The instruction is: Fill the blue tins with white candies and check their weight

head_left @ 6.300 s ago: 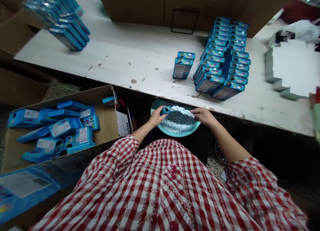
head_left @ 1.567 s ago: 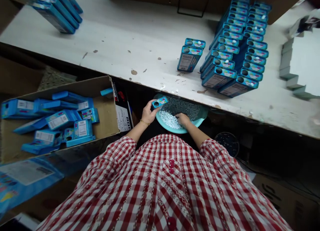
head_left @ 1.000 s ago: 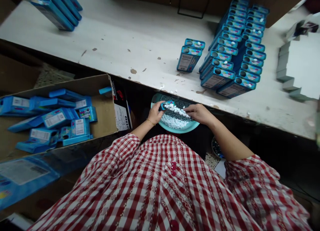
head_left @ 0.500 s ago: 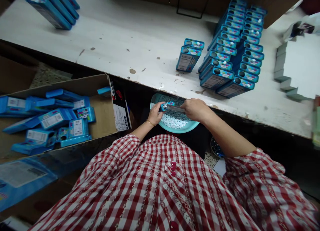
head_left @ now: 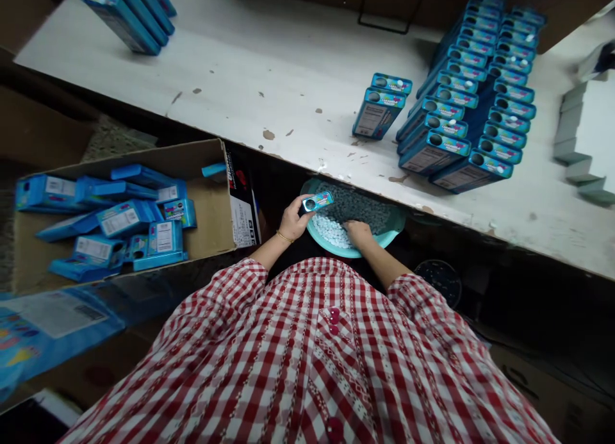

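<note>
A small blue box point(head_left: 318, 202) with a round dark opening in its top is in my left hand point(head_left: 293, 220), over the left part of a teal basin point(head_left: 346, 252). The basin holds many small white pieces point(head_left: 331, 231). My right hand point(head_left: 359, 233) is down inside the basin among these pieces; its fingertips are hidden, so what it holds cannot be made out. Two blue boxes point(head_left: 379, 114) stand upright on the white table just beyond the basin.
Long rows of upright blue boxes point(head_left: 500, 133) stand on the white table point(head_left: 269, 85) at right, and more point(head_left: 129, 21) at far left. A cardboard carton point(head_left: 211, 216) of loose blue boxes lies at left. White stacked pieces point(head_left: 583, 130) sit far right.
My right hand has moved from the box's opening down into the white pieces, and the tool it held no longer shows. My left hand still holds the box. The view has shifted slightly.
</note>
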`<move>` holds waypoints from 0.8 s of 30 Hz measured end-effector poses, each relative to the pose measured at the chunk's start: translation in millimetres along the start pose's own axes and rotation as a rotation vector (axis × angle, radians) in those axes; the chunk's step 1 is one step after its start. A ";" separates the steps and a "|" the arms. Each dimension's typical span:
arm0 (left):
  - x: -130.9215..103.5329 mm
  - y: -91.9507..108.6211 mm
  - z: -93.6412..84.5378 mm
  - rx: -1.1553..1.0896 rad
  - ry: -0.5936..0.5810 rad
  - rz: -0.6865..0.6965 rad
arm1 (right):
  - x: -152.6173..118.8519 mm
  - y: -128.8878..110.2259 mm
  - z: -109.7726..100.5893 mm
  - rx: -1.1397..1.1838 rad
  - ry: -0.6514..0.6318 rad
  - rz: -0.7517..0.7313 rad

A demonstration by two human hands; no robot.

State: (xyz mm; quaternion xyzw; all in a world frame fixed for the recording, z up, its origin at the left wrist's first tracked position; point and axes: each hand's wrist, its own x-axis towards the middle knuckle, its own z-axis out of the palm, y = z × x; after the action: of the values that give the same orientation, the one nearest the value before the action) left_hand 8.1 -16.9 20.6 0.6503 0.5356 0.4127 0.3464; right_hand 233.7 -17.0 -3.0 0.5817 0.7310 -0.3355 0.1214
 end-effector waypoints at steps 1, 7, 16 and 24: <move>0.4 0.1 -0.1 -0.003 0.006 -0.002 | 4.2 -1.5 5.5 0.027 0.001 -0.009; 2.1 0.3 -2.6 0.008 0.011 -0.003 | -3.7 25.7 -7.5 0.146 0.022 0.016; 10.0 2.0 18.4 0.163 -0.070 0.052 | -70.3 6.9 -98.2 0.166 0.175 -0.161; 7.9 3.1 34.6 0.222 -0.149 0.101 | -77.8 -78.6 -138.5 -0.399 0.065 0.010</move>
State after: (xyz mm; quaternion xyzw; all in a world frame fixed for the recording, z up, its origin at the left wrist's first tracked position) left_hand 41.4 -10.1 10.2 0.7397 0.5172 0.3183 0.2897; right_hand 212.9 2.9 171.9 0.5602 0.7837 -0.1643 0.2124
